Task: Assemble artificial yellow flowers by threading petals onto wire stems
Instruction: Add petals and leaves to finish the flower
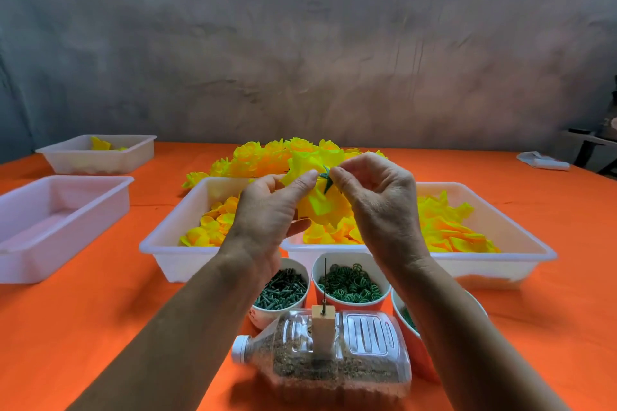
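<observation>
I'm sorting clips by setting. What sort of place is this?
Probably a small handcraft workshop or home piecework table: white trays of loose yellow petals on an orange cloth, cups of green plastic parts, a heap of finished flowers, and a bare plastered wall behind.

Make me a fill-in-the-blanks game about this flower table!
1. Both hands hold a flower whose petals are ____.
2. The tablecloth is coloured ____.
3. The thin wire stands upright in a wooden block on a plastic ____ lying on its side.
4. The cup of rings holds rings coloured ____.

Missing words: yellow; orange; bottle; green
</observation>
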A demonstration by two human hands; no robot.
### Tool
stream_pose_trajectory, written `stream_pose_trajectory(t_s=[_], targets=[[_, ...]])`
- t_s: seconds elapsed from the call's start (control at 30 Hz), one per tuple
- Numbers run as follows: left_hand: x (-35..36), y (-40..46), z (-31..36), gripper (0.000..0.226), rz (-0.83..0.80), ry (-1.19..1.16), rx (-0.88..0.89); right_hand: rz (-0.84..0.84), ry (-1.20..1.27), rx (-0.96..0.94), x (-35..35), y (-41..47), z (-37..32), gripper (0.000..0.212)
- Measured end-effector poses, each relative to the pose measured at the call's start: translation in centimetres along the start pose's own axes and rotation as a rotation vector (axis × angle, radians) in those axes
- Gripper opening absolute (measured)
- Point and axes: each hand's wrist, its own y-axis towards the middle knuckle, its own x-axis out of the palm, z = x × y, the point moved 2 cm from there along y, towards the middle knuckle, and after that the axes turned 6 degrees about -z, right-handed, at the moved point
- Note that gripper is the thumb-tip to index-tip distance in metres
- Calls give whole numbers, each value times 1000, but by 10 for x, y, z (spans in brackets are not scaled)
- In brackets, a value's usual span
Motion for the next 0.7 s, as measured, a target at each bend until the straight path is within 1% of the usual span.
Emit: stream_pose_trajectory(t_s=[0.07, 0.17, 0.23, 0.3, 0.37, 0.43, 0.47, 0.53, 0.6, 0.63, 0.7], targets=[[1, 7, -1, 14, 28, -65, -5, 9, 15, 24, 2, -1, 7, 11], [2, 15, 0, 23, 83, -93, 44, 0, -15, 103, 0, 3, 19, 12], [3, 19, 1, 23, 100, -41, 119, -34, -54, 138, -1, 7, 24, 14], [4, 22, 1, 18, 88, 35, 220, -71, -147, 135, -2, 10, 27, 14], [6, 23, 2, 18, 48, 136, 307, -103, -289, 100, -1, 13, 30, 9], [8, 26, 3, 19, -15, 236, 352, -112, -325, 91, -4, 15, 36, 11], [8, 28, 3, 21, -47, 258, 365, -109, -260, 113, -6, 15, 41, 15], [5, 32, 4, 22, -60, 237, 388, -87, 16, 251, -9, 13, 55, 21], [0, 38, 3, 16, 12, 203, 406, -75, 312, 424, -7, 10, 71, 18], [-1, 40, 2, 13, 59, 198, 401, -91, 415, 476, -5, 9, 79, 16], [-2, 44, -4, 15, 157, 239, 336, -128, 558, 495, 1, 7, 90, 19]])
